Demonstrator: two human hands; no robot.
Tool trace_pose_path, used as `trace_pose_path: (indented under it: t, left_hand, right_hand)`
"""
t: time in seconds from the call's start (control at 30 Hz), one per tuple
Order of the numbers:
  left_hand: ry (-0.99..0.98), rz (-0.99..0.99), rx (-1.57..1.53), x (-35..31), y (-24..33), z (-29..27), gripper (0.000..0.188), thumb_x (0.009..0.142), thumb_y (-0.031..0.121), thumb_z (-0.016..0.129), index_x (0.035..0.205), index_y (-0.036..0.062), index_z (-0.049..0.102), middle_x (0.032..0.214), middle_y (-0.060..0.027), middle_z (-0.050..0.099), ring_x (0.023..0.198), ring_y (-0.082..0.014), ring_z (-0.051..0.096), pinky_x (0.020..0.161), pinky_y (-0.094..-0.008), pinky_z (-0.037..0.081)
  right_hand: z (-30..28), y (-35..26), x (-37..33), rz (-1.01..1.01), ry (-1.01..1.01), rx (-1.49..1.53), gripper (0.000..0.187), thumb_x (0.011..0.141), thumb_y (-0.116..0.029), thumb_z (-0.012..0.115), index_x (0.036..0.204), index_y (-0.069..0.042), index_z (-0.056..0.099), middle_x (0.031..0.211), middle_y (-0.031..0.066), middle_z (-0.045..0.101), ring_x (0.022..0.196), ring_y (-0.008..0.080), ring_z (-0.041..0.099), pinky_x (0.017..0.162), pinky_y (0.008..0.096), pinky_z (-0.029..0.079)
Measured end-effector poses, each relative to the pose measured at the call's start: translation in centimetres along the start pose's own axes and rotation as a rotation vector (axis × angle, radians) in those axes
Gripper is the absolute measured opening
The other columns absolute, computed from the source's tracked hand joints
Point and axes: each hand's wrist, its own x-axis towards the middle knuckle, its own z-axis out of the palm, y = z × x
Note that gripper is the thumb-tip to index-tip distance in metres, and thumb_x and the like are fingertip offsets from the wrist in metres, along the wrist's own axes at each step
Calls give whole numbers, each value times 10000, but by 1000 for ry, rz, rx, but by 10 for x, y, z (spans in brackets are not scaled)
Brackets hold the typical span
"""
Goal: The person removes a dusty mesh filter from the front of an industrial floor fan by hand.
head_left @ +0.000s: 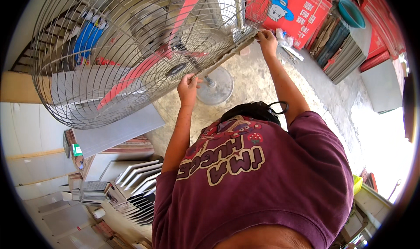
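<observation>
A large pedestal fan [176,68] with a round wire guard and red blades fills the upper left. The blades look still. My left hand [187,90] has its fingers closed on the near edge of the fan guard [227,53]. Farther right, my right hand [267,42] pinches the same edge with thumb and fingers. Between the hands the rim looks grey and fuzzy, as if dusty. Below it, the fan's round grey base [217,90] stands on the floor.
Red cartons [302,19] and stacked flat boards [341,56] stand at the far right, with a teal basin [351,12] on top. At left lies a grey panel [118,128]. Several white tiles or boards [138,174] stand in a rack at lower left.
</observation>
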Motion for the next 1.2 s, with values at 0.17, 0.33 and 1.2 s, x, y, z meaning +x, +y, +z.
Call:
trace_pose_path:
  t: [0.17, 0.33, 1.2]
  left_hand:
    - [97, 98, -104, -6, 4, -27, 188, 848, 21, 506, 1022, -49, 500, 819, -133, 646, 646, -122, 579, 613, -230, 463]
    - [173, 239, -152, -17, 34, -61, 168, 860, 22, 504, 1012, -51, 507, 834, -134, 641, 721, -143, 603, 684, -246, 476]
    - [751, 383, -149, -99, 44, -256, 176, 856, 97, 549, 1013, 18, 556, 815, -75, 666, 715, -104, 617, 582, -185, 366]
  right_hand:
    - [9, -34, -27, -83, -125, 179, 169, 852, -90, 551, 988, 9, 563, 869, 55, 617, 756, 122, 615, 667, 236, 493]
    - [21, -93, -54, -244, -240, 222, 144, 863, -32, 532, 1001, 2, 549, 905, 49, 605, 797, 112, 589, 717, 236, 491]
    - [153, -189, -217, -649, -617, -4, 170, 798, 5, 608, 964, -21, 578, 928, 49, 618, 821, 94, 579, 740, 229, 480]
